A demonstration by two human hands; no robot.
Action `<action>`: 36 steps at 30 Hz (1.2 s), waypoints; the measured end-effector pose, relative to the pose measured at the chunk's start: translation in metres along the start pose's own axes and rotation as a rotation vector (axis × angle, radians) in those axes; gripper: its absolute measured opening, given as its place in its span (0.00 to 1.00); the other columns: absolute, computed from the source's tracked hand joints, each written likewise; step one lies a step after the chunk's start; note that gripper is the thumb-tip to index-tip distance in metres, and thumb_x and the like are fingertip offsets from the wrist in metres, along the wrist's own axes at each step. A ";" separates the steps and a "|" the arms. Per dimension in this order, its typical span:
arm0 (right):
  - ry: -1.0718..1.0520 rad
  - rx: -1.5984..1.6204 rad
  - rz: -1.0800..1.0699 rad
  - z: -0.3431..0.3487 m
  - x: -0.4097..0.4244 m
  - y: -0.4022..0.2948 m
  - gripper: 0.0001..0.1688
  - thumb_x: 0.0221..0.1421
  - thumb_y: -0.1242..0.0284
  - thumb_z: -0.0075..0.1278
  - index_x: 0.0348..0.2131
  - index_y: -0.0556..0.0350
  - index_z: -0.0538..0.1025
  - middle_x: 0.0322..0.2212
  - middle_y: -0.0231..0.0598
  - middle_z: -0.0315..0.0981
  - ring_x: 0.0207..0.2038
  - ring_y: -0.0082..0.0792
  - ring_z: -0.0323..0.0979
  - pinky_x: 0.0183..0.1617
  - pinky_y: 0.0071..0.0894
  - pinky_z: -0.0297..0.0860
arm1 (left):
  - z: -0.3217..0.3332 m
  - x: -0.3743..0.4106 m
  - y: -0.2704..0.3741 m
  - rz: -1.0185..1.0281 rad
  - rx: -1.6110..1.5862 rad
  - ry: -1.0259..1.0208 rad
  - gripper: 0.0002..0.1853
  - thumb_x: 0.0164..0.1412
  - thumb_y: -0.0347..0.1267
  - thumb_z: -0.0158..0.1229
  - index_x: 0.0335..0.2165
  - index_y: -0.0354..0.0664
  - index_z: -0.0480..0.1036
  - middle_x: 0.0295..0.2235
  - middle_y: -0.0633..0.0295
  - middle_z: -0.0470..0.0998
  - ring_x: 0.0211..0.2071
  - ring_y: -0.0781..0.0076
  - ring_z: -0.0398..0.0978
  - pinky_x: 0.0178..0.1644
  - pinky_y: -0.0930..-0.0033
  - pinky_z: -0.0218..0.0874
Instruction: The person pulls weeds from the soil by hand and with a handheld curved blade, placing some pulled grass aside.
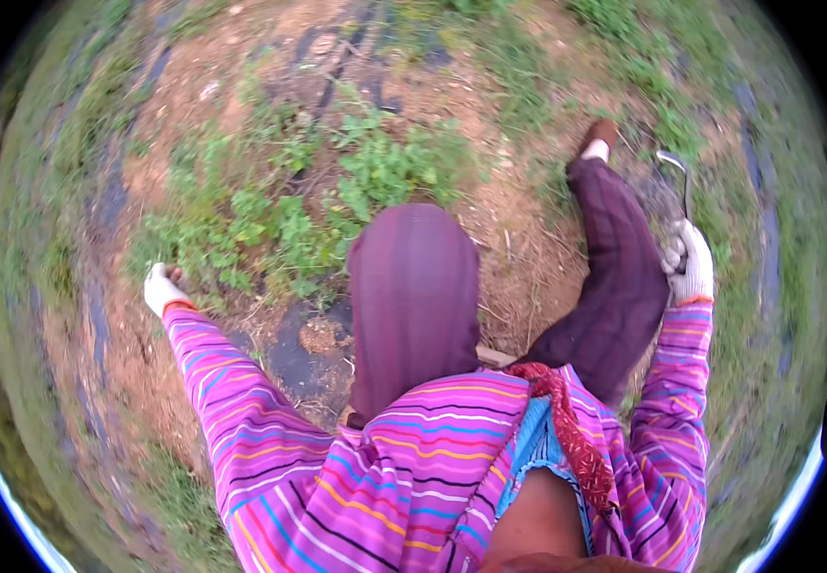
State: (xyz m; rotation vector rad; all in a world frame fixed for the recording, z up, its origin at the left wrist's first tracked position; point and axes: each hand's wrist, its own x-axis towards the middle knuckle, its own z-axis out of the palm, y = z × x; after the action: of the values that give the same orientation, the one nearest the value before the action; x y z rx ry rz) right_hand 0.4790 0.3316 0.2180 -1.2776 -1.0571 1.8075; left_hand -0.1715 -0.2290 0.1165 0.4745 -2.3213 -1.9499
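My right hand [687, 263], in a white glove with an orange cuff, is closed around the handle of a sickle [685, 183] with a curved metal blade. It is out at the right, beside my lower leg, with the blade pointing away from me. My left hand [164, 286], gloved the same way with bare fingertips showing, is out at the left, at the edge of leafy green plants [241, 222]. Its fingers look curled, and whether they hold anything cannot be made out. More of the plants [377, 165] grow in front of my bent knee.
Black plastic ground sheet [298, 351] shows through the soil by my left forearm. Dry stalks [521, 265] lie between my legs. My foot [602, 132] rests ahead on the right. Weedy rows and strips of dark sheet run along both sides.
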 end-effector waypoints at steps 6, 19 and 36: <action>0.445 -0.067 0.089 -0.122 -0.086 0.031 0.08 0.56 0.67 0.48 0.27 0.43 0.64 0.15 0.21 0.57 0.13 0.17 0.55 0.14 0.18 0.53 | 0.153 -0.135 0.104 0.147 -0.210 -0.562 0.12 0.57 0.28 0.53 0.41 0.37 0.67 0.28 0.60 0.72 0.24 0.73 0.69 0.26 0.72 0.64; 0.568 -1.027 0.204 -0.216 -0.156 0.135 0.15 0.49 0.64 0.49 0.23 0.58 0.69 0.13 0.36 0.65 0.12 0.31 0.63 0.16 0.32 0.60 | 0.256 -0.424 0.192 1.037 0.175 -1.412 0.10 0.53 0.28 0.57 0.36 0.35 0.73 0.31 0.61 0.77 0.31 0.78 0.73 0.38 0.75 0.65; 0.218 -1.545 0.326 -0.280 -0.132 0.184 0.25 0.52 0.56 0.44 0.35 0.62 0.75 0.33 0.61 0.71 0.41 0.57 0.70 0.44 0.47 0.66 | 0.470 -0.566 0.064 1.413 1.221 -1.524 0.38 0.47 0.55 0.55 0.51 0.42 0.62 0.49 0.46 0.67 0.49 0.51 0.68 0.51 0.58 0.60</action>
State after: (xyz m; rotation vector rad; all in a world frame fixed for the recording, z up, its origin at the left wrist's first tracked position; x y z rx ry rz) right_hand 0.7715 0.2007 0.0542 -2.4798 -2.3239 0.7214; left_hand 0.2356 0.3844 0.1689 -2.5110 -2.3724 0.2075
